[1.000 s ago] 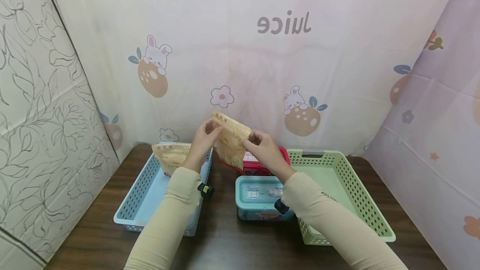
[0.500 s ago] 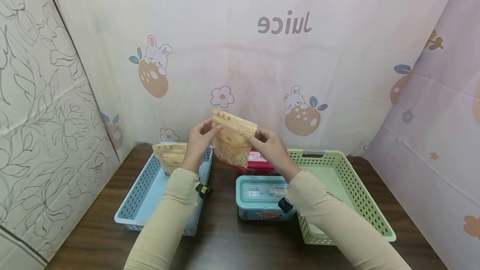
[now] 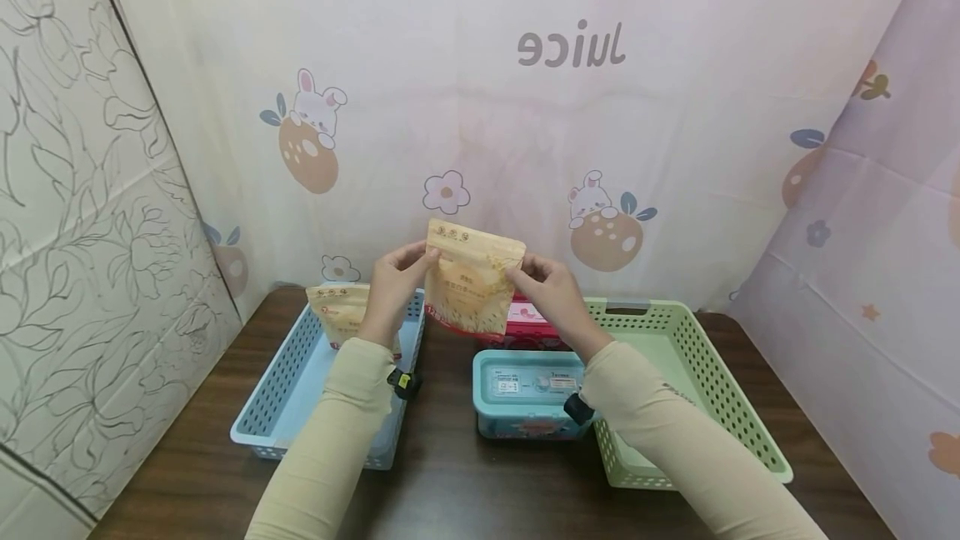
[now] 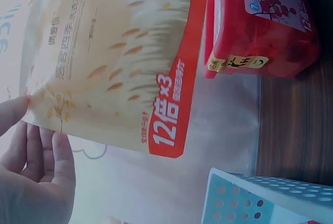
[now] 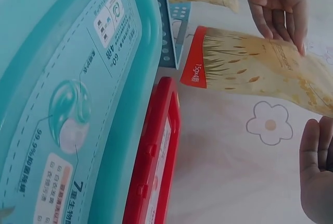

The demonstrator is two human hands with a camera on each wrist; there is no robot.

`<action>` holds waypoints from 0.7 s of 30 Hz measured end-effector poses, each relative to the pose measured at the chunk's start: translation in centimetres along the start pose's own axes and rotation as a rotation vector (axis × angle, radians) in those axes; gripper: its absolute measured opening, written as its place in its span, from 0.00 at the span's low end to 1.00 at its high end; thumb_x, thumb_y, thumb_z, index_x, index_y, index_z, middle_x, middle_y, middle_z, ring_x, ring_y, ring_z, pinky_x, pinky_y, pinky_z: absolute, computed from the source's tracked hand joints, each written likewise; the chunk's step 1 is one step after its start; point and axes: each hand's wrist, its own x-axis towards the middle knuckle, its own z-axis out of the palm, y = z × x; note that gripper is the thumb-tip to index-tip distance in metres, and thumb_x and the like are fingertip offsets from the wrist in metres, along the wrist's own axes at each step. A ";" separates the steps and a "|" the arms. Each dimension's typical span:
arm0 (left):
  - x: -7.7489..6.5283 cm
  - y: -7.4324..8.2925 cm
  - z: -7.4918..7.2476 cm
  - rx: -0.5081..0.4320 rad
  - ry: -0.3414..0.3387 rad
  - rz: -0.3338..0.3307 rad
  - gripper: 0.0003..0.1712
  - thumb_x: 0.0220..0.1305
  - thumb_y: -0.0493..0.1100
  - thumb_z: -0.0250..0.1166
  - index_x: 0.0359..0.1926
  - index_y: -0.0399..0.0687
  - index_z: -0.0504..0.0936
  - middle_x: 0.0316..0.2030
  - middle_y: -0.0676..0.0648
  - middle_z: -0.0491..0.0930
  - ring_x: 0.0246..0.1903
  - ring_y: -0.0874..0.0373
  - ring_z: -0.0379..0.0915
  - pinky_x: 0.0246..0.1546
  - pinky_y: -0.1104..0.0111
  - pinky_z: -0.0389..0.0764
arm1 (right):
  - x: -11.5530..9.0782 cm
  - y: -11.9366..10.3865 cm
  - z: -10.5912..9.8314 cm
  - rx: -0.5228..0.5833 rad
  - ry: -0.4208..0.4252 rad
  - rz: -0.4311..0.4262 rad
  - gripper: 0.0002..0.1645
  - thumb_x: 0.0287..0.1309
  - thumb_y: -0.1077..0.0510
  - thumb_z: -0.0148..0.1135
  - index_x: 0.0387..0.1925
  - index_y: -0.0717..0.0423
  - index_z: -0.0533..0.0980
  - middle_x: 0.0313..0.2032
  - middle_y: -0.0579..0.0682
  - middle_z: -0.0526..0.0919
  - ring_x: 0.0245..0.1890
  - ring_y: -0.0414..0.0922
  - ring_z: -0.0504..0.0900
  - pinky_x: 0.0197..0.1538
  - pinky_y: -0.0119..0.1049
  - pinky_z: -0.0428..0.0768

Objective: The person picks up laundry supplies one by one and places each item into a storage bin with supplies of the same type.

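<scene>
A beige laundry-pod pouch (image 3: 474, 286) with a red lower edge hangs upright above the table, its printed face toward the head camera. My left hand (image 3: 393, 294) pinches its left side between thumb and fingers. The upper right side is pinched by my right hand (image 3: 557, 298). In the left wrist view the pouch (image 4: 104, 62) fills much of the frame, and the thumb touches its edge. Below and behind it is a red plastic box (image 3: 531, 325), partly covered by the pouch. A teal lidded box (image 3: 525, 390) stands in front of the red one.
A light blue basket (image 3: 270, 382) stands at left, with a similar beige pouch (image 3: 341, 311) upright in it, partly hidden by my left hand. The green basket (image 3: 701, 365) is at right, next to the boxes. A patterned curtain (image 3: 480, 107) rises behind the dark wooden table (image 3: 465, 490).
The pouch has turned to face the head camera more squarely and looks wider. My right hand has moved a little to the right, while the left hand stays nearly in place.
</scene>
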 end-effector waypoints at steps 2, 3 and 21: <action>-0.1 0.0 -0.1 0.003 0.002 -0.013 0.28 0.63 0.57 0.71 0.58 0.48 0.83 0.55 0.49 0.80 0.59 0.54 0.72 0.61 0.56 0.74 | 0.0 0.0 -0.1 -0.014 0.011 0.006 0.17 0.66 0.48 0.64 0.39 0.60 0.79 0.36 0.55 0.79 0.40 0.49 0.74 0.48 0.47 0.79; -0.2 0.0 -0.2 0.001 0.002 -0.019 0.28 0.62 0.58 0.71 0.58 0.48 0.83 0.55 0.49 0.80 0.58 0.54 0.73 0.61 0.56 0.74 | 0.1 0.1 -0.2 -0.012 0.015 0.010 0.18 0.66 0.48 0.64 0.38 0.60 0.79 0.36 0.55 0.79 0.40 0.49 0.74 0.47 0.46 0.78; -1.0 0.0 -1.1 -0.003 -0.065 -0.038 0.29 0.62 0.59 0.71 0.56 0.46 0.83 0.52 0.47 0.82 0.53 0.52 0.77 0.59 0.56 0.75 | 0.7 1.2 -0.6 0.075 0.022 0.061 0.26 0.65 0.42 0.65 0.50 0.59 0.79 0.45 0.55 0.80 0.48 0.49 0.76 0.54 0.43 0.76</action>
